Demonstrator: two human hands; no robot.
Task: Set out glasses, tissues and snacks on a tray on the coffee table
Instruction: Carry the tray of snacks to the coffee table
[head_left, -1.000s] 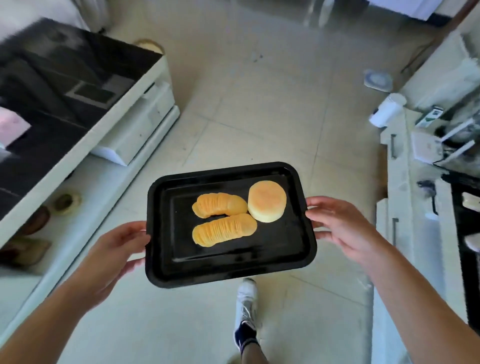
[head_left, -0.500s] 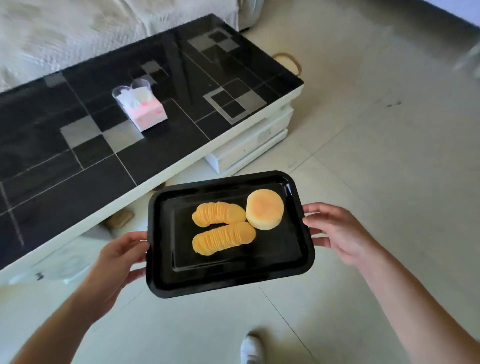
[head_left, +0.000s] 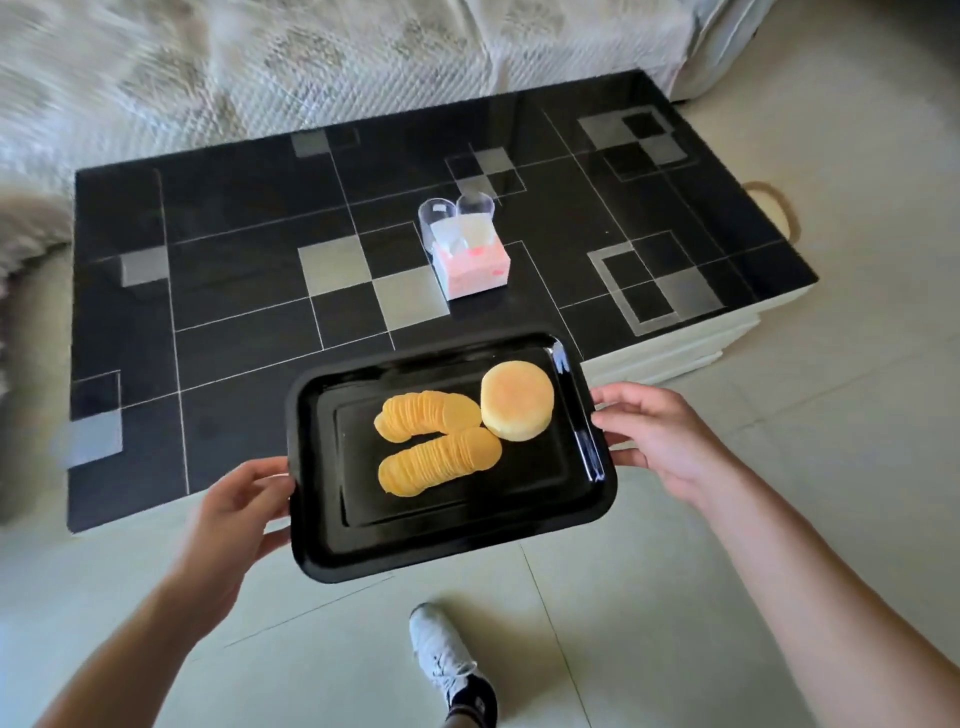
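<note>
tray (head_left: 452, 540) — stiff, glossy, likely slippery, over coffee table's (head_left: 249, 332) near edge | my left hand (head_left: 234, 519) and right hand (head_left: 660, 441) grip its short rims | snacks (head_left: 441, 457) loose — keep level

Nothing readable from where I'm sitting. The pink tissue pack (head_left: 475, 270) on the coffee table (head_left: 249, 291) has some red blotches printed on it, but they're too small and blurry for me to make out as words or a logo. No labels, brands or numbers anywhere else.
</note>
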